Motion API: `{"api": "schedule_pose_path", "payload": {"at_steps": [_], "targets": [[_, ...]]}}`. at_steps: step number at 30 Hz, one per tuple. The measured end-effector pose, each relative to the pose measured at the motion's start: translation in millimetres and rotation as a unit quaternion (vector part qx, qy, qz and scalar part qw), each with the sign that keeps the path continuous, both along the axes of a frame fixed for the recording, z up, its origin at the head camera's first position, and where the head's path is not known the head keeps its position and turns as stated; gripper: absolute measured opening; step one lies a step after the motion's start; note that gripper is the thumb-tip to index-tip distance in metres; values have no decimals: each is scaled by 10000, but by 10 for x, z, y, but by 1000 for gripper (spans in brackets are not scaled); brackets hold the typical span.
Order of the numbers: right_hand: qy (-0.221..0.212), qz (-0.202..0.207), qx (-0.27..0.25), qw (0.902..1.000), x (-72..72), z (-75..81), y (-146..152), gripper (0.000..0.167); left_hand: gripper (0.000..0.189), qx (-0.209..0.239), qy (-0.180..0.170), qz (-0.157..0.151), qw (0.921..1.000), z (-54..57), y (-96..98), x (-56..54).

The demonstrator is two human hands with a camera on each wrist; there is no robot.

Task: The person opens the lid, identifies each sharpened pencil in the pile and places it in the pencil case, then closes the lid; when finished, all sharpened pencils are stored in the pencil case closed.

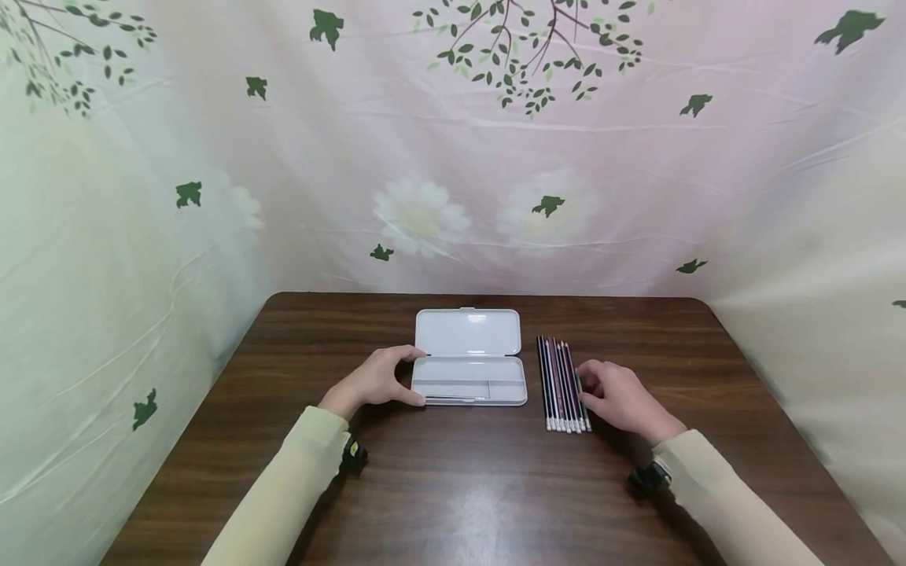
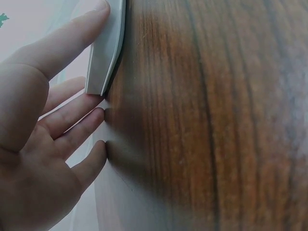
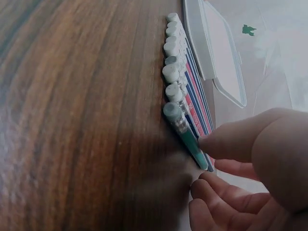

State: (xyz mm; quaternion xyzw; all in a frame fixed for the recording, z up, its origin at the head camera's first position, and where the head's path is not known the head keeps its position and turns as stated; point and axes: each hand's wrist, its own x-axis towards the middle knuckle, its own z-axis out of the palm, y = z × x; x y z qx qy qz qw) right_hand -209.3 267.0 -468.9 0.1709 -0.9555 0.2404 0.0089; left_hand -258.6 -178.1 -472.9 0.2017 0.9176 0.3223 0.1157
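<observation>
Just left of the right hand (image 1: 621,395), grip uncertain, pencils (image 1: 562,385); in the grasping left hand (image 1: 375,377), pencil case (image 1: 467,369)

Head view high, wrist views seemingly sideways

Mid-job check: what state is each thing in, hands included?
White pencil case: open, flat on the table.
Lid: swung back on its hinge.
Eraser-tipped pencils: lying side by side, right of the case.
Green pencil: at the row's right end.
Left hand: holds the case's left end.
Right hand: at the green pencil; grip unclear.
</observation>
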Motion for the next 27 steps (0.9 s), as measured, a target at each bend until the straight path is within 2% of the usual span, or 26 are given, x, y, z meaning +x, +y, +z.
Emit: {"api": "schedule_pose_path", "payload": {"at_steps": [7,18,22,27], "targets": [[-310,-350,115,9988,9,37,22,29,86,-36,12,-19,10000,10,5,-9],[-976,-736,314,9920,24,96,14,17,86,46,69,-24,10000,-15,-4,4],[-1209,-771,244,9894,39,107,24,17,86,63,63,-19,10000,-16,-4,6],[-1192,-714,227,9900,41,113,27,19,85,66,83,-3,9999,-10,-3,6]]}}
